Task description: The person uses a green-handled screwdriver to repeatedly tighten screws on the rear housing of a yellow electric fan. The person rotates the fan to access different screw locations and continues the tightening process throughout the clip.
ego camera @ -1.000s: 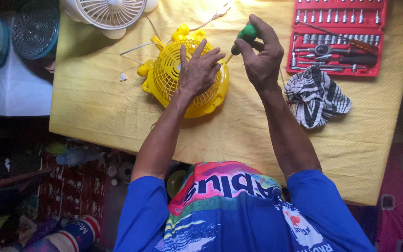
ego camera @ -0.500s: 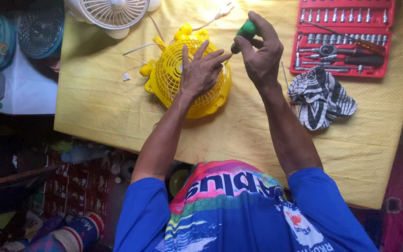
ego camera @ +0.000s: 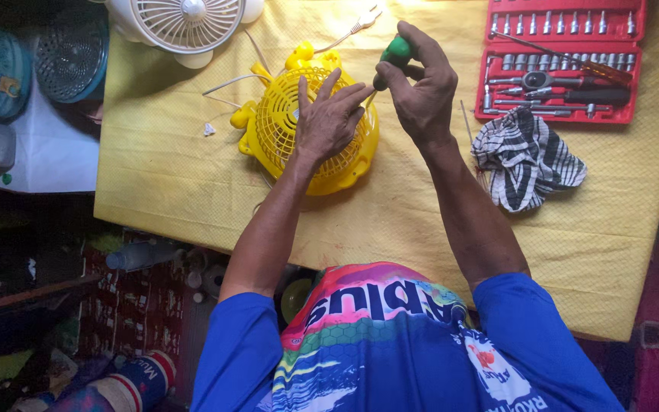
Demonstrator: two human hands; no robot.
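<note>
A small yellow fan lies flat on a table with a yellow cloth. My left hand rests on the fan's grille with its fingers spread, pressing it down. My right hand grips a screwdriver with a green handle, held upright above the fan's right edge. The screwdriver's shaft points down toward the fan's rim, and its tip is hidden between my two hands.
A white fan stands at the table's far edge, with white wires trailing to the yellow one. A red socket tool case lies open at the far right, a striped cloth beside it. Blue-green fan parts sit off the table's left.
My left hand has shifted slightly on the grille, its fingers spreading toward the screwdriver. My right hand holds the screwdriver in about the same place.
</note>
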